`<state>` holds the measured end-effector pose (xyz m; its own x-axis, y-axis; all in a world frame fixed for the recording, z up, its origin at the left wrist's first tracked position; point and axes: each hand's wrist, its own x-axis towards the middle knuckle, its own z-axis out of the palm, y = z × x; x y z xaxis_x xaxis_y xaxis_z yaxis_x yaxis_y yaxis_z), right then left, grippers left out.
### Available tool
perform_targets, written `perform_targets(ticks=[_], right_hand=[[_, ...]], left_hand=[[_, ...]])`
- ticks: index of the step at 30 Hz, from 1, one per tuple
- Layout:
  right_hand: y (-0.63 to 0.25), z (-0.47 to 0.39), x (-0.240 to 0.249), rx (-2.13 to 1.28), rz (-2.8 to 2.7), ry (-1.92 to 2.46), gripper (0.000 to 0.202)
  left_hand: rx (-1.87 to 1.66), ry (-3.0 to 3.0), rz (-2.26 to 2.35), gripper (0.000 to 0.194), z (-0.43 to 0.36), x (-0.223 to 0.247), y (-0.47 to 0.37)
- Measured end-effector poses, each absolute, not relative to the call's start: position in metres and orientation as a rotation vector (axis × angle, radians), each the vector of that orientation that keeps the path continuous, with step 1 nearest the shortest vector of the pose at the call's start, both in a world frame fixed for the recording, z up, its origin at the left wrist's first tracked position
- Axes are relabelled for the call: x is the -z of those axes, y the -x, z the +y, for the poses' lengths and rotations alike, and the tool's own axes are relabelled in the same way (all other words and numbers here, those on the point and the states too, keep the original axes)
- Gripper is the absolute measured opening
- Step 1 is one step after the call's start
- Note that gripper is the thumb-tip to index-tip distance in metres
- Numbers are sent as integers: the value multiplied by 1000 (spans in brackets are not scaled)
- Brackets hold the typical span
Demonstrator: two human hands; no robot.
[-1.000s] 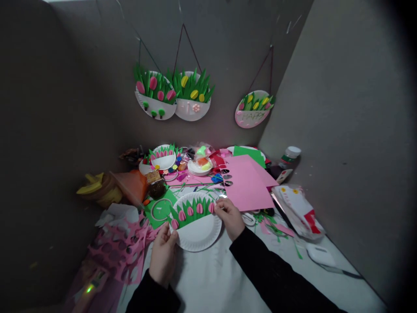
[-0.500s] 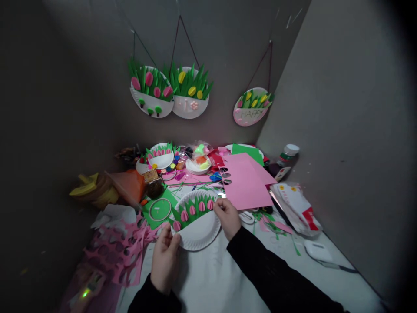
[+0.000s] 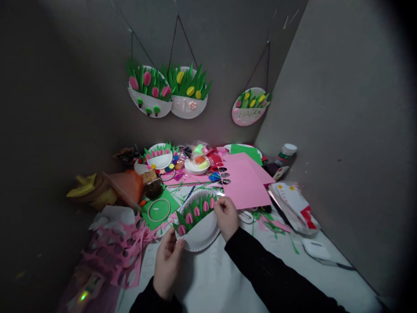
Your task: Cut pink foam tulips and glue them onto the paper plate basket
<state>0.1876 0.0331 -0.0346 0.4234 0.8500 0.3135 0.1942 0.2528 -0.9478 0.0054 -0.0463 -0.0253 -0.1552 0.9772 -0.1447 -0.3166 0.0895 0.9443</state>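
Observation:
Between my hands is a white paper plate basket (image 3: 203, 237), its half-plate front topped by a row of green paper grass with several pink paper tulips (image 3: 196, 211). My left hand (image 3: 168, 261) pinches its lower left edge between thumb and fingers. On the opposite side, my right hand (image 3: 227, 217) has its fingertips pressed together at the upper right edge, beside the last pink tulip. The basket is tilted, its right side higher. My right fingers cover part of that edge.
Pink paper sheets (image 3: 249, 184) lie behind my right hand. At the left are pink cut-out scraps (image 3: 112, 250) and a tape ring (image 3: 159, 210) on green paper. A bagged white pack (image 3: 295, 206) lies right. Finished plate baskets (image 3: 190, 106) hang on the wall.
The basket has turned slightly anticlockwise, its left end lower and a little further right. My left hand has shifted slightly right and down with it. My right hand keeps its hold.

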Motion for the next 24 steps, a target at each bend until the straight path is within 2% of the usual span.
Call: perform_targets(ticks=[7,11,17,24], right_hand=[[-185,34,38,-777,-899,1184,12],[-183,30,32,-888,-824,1129,22],[-183,30,30,-859,-851,1100,32],[-183,30,31,-957,-804,1077,44]], left_hand=[[-1367,-769,1142,48,-43,23,-8],[-1412,-706,1244,46,-41,28,-7],[-1412,-742,1207,46,-41,23,-9],[-1374,-866,1138,35,-44,19,-8]])
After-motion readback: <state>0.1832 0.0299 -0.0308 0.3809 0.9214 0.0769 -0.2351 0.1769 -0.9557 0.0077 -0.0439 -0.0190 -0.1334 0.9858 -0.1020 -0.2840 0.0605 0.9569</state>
